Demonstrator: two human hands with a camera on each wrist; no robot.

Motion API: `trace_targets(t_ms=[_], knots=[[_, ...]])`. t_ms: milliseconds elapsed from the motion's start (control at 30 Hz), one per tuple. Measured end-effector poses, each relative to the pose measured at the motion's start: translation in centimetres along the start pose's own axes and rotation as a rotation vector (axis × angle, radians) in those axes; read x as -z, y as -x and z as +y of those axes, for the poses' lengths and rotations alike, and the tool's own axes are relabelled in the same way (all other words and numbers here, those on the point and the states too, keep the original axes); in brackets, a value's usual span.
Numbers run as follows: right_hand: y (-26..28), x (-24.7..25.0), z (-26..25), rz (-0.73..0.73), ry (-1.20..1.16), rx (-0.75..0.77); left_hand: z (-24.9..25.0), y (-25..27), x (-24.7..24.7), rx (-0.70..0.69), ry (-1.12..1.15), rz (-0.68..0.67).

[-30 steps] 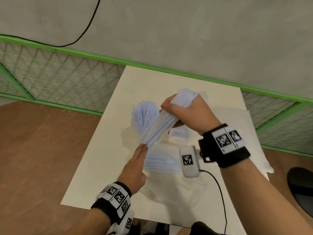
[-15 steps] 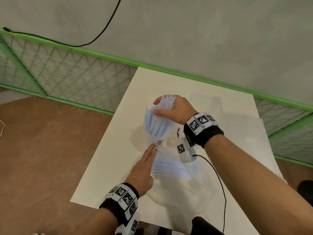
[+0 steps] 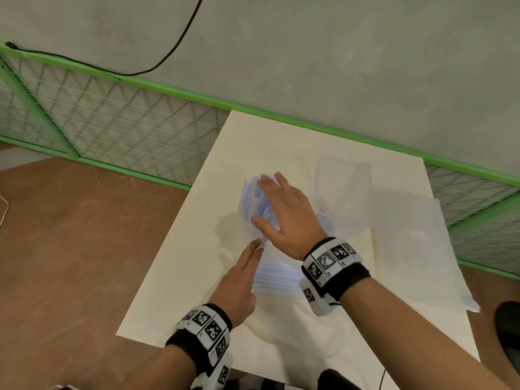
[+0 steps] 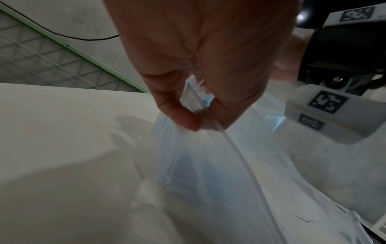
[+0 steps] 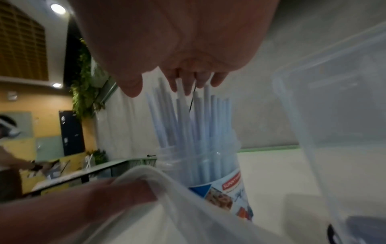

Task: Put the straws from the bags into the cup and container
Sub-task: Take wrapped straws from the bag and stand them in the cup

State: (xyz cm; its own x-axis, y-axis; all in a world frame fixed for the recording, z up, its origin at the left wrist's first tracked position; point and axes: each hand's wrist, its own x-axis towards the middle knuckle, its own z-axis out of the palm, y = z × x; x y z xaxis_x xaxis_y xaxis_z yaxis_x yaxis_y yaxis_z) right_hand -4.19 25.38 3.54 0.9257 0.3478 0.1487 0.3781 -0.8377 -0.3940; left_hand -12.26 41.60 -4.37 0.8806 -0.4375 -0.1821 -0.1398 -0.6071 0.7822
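Observation:
Pale blue straws point(image 3: 250, 197) stand upright in a clear labelled cup point(image 5: 219, 166) near the middle of the white table point(image 3: 183, 277). My right hand point(image 3: 277, 205) hovers over them with its fingers spread and straight, the fingertips point(image 5: 177, 85) touching the straw tops point(image 5: 188, 118). It holds nothing. My left hand point(image 3: 257, 246) pinches the rim of a clear bag point(image 3: 278, 277) between thumb and finger point(image 4: 198, 118). That bag point(image 4: 198, 165) lies just in front of the cup and has more blue straws inside. A clear rectangular container point(image 3: 342, 178) stands right of the cup.
Flat clear plastic bags point(image 3: 408, 235) lie on the table's right side. A green mesh fence point(image 3: 112, 130) runs behind and to the left, with a black cable point(image 3: 168, 52) on the wall. The table's left edge drops to brown floor point(image 3: 70, 249).
My right hand carried a bundle of straws down into the cup and let go; it now lies spread on the straw tops. My left hand stays on the bag.

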Motion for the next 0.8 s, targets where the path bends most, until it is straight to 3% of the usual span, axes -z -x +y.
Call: trace_targets(t_ms=[133,267,400,633,800], knots=[[-0.3,-0.2,0.3,0.145,-0.170,-0.077,-0.1,-0.1,0.1,0.001,0.003,0.005],[0.0,-2.2,0.5,-0.024,0.020,-0.071,-0.2,-0.2,0.1,0.038,-0.016,-0.011],[-1.2,-2.6,0.1,0.089,-0.082,-0.078,-0.3,-0.4,0.1,0.058,-0.049,-0.023],[-3.6,-3.8,0.3,0.124,0.163,0.012,-0.1,-0.5,0.4,0.027,-0.040,-0.005],[-4.4,-3.1,1.2,0.048,0.202,-0.136,-0.1,-0.3,0.7,0.013,-0.030,0.005]])
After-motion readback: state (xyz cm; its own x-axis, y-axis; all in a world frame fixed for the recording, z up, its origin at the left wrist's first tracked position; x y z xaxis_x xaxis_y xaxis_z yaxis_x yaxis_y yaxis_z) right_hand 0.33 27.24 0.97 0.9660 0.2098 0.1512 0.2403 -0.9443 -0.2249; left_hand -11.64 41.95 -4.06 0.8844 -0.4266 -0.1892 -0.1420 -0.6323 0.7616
